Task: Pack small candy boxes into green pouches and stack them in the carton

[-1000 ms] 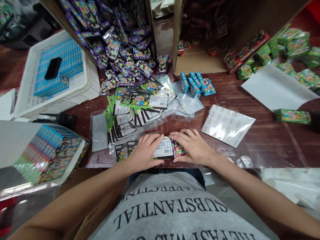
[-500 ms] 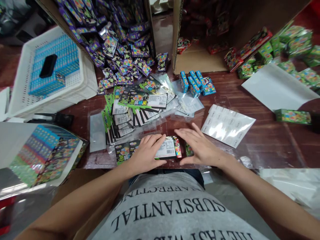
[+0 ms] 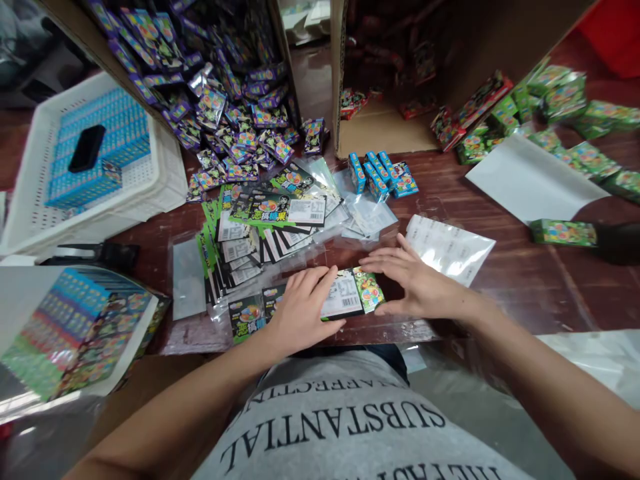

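A black printed card [image 3: 341, 295] with a white barcode label lies along the table's front edge, perhaps folded as a sleeve. Over its middle, my left hand [image 3: 305, 308] grips it, fingers on the far side and thumb at the near edge. At the card's right end sits a small green candy box [image 3: 371, 291], its picture face up. My right hand [image 3: 417, 283] holds that box between fingertips at the back and thumb in front. How far the box sits inside the card cannot be made out.
Behind the hands lie fanned printed cards [image 3: 280, 208] and several blue boxes [image 3: 376, 176]. Purple packets [image 3: 240, 127] spill from a carton. Another carton [image 3: 385, 137] holds red packets. A white basket [image 3: 165, 177] stands left; a glossy label sheet [image 3: 453, 247] lies right.
My right hand has brought the green candy box against the card's right end. The red box end that showed there is now out of sight. The camera view has shifted slightly.
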Demonstrator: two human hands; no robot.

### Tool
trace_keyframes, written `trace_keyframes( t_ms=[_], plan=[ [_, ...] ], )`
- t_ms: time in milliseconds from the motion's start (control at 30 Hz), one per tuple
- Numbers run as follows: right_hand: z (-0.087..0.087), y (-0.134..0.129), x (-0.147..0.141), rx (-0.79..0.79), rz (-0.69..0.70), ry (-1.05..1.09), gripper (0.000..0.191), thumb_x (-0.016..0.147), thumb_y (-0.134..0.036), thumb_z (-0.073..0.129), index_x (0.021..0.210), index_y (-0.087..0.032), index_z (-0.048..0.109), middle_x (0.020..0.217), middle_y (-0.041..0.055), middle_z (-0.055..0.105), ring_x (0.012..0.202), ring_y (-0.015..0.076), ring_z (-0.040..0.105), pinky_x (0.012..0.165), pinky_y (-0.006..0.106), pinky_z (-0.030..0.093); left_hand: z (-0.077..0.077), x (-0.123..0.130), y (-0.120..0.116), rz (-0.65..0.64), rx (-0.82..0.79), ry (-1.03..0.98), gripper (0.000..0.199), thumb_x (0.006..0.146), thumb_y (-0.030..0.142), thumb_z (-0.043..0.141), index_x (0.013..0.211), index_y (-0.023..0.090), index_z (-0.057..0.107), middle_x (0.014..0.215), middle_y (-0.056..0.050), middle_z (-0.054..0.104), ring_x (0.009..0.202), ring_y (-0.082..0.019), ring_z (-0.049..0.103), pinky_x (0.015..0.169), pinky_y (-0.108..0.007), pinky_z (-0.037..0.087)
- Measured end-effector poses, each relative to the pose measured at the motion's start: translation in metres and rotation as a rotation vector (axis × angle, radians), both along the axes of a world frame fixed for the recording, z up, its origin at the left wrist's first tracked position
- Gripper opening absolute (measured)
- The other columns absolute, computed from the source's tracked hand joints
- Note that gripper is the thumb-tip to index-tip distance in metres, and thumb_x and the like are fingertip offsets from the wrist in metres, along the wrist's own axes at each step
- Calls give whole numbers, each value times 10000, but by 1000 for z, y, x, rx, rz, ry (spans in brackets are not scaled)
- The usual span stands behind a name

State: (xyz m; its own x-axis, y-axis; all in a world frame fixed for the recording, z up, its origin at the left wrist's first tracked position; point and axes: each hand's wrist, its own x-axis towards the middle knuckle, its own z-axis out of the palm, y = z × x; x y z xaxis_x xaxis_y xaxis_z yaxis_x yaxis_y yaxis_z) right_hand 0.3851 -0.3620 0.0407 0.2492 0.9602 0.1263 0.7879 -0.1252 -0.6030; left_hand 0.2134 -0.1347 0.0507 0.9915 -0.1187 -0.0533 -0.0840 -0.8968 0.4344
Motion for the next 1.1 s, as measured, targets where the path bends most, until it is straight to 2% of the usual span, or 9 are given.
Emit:
trace_keyframes(
  t_ms=[233, 333, 400, 467, 533, 633, 800, 967, 1100],
  plan=[
    [34, 15, 45, -31, 140, -44, 677, 843, -516, 735, 1436, -265, 524, 1401, 93, 630, 1303, 301, 572, 1217, 641, 126, 11, 30, -4, 25, 22, -100, 976, 764, 434, 777, 1560, 219, 255, 1400, -158, 501, 1270, -363, 524, 1042, -534, 451],
    [43, 20, 56, -28, 202, -66, 662, 890, -489, 693, 1469, -242, 486, 1463, 112, 577, 1345, 293, 539, 1200, 605, 239, 16, 37, -4, 111, -53, -47, 1071, 695, 460, 838, 1564, 237, 255, 1384, -147, 485, 1262, -370, 536, 1046, -554, 483],
    [50, 19, 64, 15, 173, -63, 677, 896, -505, 685, 1477, -228, 474, 1461, 118, 570, 1357, 285, 523, 1166, 547, 344, 19, 40, -3, 174, -163, 14, 1093, 702, 523, 837, 1573, 259, 231, 1431, -152, 462, 1303, -379, 519, 1057, -581, 485],
    [56, 16, 72, 83, 84, -74, 691, 889, -524, 689, 1470, -212, 480, 1434, 132, 575, 1346, 288, 522, 1120, 501, 419, 19, 43, -1, 199, -294, 39, 943, 821, 540, 742, 1571, 267, 238, 1505, -152, 437, 1382, -366, 466, 1107, -590, 451],
    [60, 15, 76, 118, 26, -89, 693, 878, -534, 697, 1450, -200, 496, 1401, 149, 581, 1320, 299, 535, 1089, 492, 453, 14, 46, 0, 201, -416, 32, 656, 968, 452, 578, 1538, 270, 309, 1534, -123, 456, 1416, -310, 454, 1155, -563, 417],
    [61, 17, 76, 62, 79, -68, 685, 870, -532, 702, 1436, -202, 506, 1375, 147, 590, 1303, 305, 543, 1075, 499, 466, 3, 49, -1, 250, -598, 35, 419, 1032, 321, 446, 1448, 278, 424, 1453, -80, 567, 1320, -235, 563, 1124, -511, 465],
    [62, 19, 80, -69, 190, -9, 630, 909, -463, 662, 1467, -230, 487, 1422, 113, 578, 1333, 277, 530, 1090, 482, 462, -4, 54, -8, 326, -819, 85, 325, 997, 320, 506, 1314, 250, 500, 1286, -84, 664, 1153, -217, 655, 1005, -463, 551],
    [68, 25, 91, -48, 157, -3, 652, 869, -389, 711, 1470, -247, 503, 1423, 90, 580, 1336, 270, 533, 1099, 465, 464, 1, 65, -13, 385, -979, 129, 347, 944, 316, 590, 1272, 219, 533, 1172, -88, 681, 1059, -222, 659, 946, -448, 556],
    [75, 25, 89, -82, 278, 79, 694, 854, -256, 705, 1507, -276, 473, 1484, 56, 562, 1371, 252, 520, 1138, 430, 442, 0, 68, -18, 485, -1122, 124, 392, 911, 301, 659, 1271, 202, 540, 1054, -77, 681, 968, -211, 653, 864, -392, 545]
  ],
)
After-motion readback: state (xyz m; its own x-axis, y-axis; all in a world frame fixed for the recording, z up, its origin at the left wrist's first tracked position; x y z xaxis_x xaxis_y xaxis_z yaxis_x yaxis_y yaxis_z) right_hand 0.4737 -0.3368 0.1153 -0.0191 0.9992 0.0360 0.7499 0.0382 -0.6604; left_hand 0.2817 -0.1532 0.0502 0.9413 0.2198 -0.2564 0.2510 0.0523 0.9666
